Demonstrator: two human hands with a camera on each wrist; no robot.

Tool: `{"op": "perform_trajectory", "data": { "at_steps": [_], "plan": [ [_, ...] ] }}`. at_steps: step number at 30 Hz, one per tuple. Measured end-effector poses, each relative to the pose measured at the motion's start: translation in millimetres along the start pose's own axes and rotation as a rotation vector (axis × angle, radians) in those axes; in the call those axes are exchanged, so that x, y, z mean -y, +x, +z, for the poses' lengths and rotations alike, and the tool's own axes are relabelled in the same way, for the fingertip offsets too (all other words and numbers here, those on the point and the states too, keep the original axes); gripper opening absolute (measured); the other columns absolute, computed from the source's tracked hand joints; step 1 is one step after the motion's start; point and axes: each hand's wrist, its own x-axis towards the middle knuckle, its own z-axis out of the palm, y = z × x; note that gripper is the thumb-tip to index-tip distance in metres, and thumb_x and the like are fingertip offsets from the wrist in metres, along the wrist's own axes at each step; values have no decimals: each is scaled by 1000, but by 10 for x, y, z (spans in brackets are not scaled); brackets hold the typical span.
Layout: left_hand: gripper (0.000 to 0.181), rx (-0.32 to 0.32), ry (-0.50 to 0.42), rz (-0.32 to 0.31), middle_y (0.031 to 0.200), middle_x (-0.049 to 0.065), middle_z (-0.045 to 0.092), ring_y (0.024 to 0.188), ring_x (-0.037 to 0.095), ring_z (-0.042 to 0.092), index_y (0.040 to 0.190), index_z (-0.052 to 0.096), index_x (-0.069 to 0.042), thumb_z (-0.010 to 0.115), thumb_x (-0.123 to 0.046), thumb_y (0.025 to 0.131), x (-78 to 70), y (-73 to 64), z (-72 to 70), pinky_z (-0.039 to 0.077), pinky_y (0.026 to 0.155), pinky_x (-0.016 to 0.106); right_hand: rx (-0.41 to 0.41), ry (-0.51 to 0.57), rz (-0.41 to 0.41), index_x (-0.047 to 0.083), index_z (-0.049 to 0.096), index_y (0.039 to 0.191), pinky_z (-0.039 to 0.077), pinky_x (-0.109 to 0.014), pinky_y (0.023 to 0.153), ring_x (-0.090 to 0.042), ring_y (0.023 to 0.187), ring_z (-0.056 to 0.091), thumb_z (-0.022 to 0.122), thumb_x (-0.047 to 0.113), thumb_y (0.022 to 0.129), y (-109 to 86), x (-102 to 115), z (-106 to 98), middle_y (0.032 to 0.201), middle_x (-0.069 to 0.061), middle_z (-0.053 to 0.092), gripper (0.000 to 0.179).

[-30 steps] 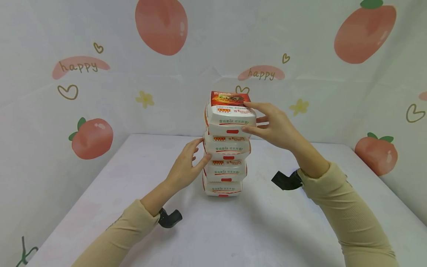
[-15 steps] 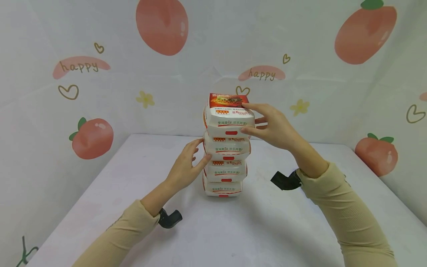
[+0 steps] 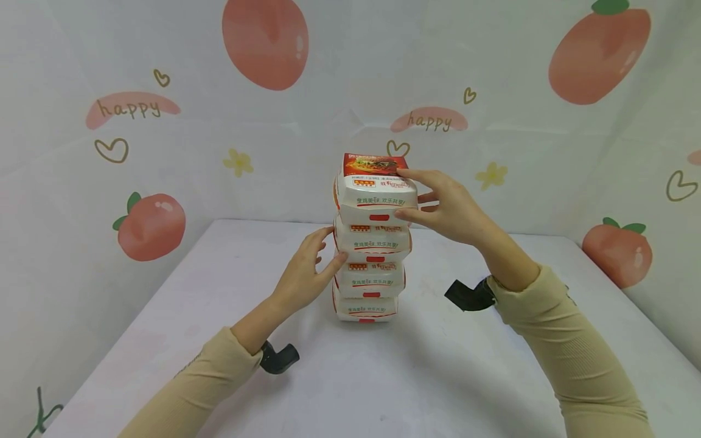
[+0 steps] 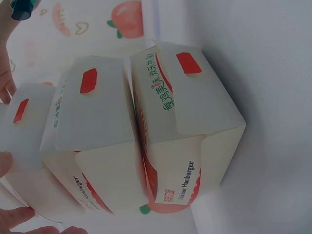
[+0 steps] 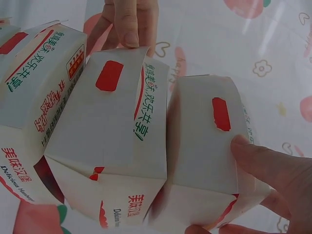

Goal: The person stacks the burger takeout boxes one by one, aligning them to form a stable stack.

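Several white hamburger boxes with red tabs and green lettering stand in one upright stack. My right hand (image 3: 451, 204) holds the top hamburger box (image 3: 375, 198) at its right side, thumb on the front and index finger over the printed lid. That box sits slightly off line with the ones under it. At the left corner of the second hamburger box (image 3: 378, 240) from the top, my left hand (image 3: 303, 277) grips with thumb in front and fingers along the side. In the right wrist view the left thumb presses that box's (image 5: 109, 112) edge.
Under the stack is a white table (image 3: 350, 383); the bottom hamburger box (image 3: 366, 309) rests on it. A white backdrop (image 3: 328, 121) printed with peaches and hearts hangs behind. Black wrist mounts (image 3: 471, 296) stick out beside both forearms.
The top hamburger box and my right hand have come slightly down and to the left, so the box sits lower on the stack. My left hand has stayed in place.
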Motion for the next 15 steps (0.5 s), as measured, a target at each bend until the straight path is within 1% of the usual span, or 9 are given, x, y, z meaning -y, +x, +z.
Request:
{"op": "perform_trajectory", "data": {
  "at_steps": [9,15],
  "plan": [
    [60,-6,9,6,147,11,35,130,33,44,144,32,-12,53,-37,94,-8,5,-3,47,99,46,13,-9,1,14,33,145,51,-45,92,-39,113,56,69,26,85,-6,2,-25,144,-15,37,71],
    [60,0,3,1,148,10,35,130,33,44,144,31,-12,53,-38,94,-18,7,-3,47,100,46,1,-16,0,14,34,145,52,-45,91,-37,112,57,70,23,84,8,-27,-9,143,-14,38,72]
  ]
}}
